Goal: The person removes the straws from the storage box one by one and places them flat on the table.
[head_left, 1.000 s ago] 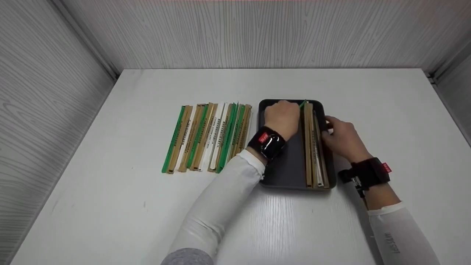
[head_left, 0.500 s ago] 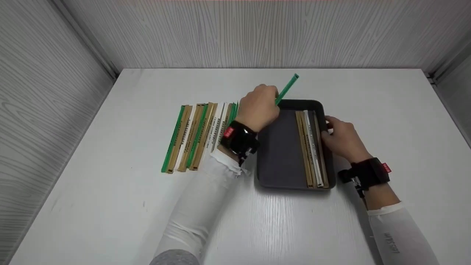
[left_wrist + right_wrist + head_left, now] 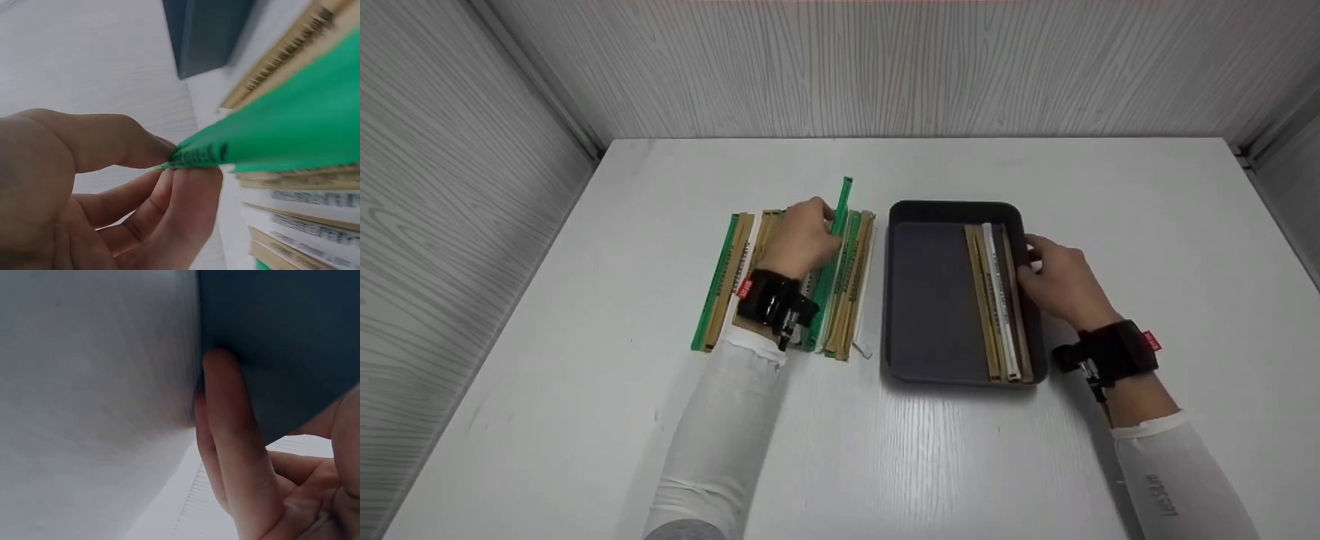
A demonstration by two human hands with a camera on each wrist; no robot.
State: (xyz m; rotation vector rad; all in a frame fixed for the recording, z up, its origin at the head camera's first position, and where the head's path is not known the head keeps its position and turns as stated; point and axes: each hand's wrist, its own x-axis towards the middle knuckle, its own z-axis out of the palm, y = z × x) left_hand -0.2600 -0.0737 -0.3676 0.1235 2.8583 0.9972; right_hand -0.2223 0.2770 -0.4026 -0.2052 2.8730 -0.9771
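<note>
Pinching a green paper sleeve between thumb and curled fingers, the person's left hand held it above the row of wrapped chopsticks lying left of centre in the head view. The sleeve stood nearly upright in the frame, its far end poking past the row toward the back wall. In the left wrist view the green sleeve crossed the picture from the fingertips to the upper right, with printed tan and white wrappers beneath it.

Just right of the row sat a dark tray, and against its right wall lay a few tan and white wrapped pairs, side by side and lengthwise. The right hand rested at the tray's right rim with its fingers curled against the wall; the right wrist view showed straightish fingers pressed flat to the tray's dark side. Whether the thumb hooked over the rim could not be told.

As a judgement, the step in hand looked like sorting: the green piece seemed to be going to the table row, while the tray kept tan and white ones. The next move would call for lowering the sleeve parallel to its neighbours, easing the pinch without scattering the row, while the other hand steadied the tray.

A white table carried everything, ringed by pale grained walls.
</note>
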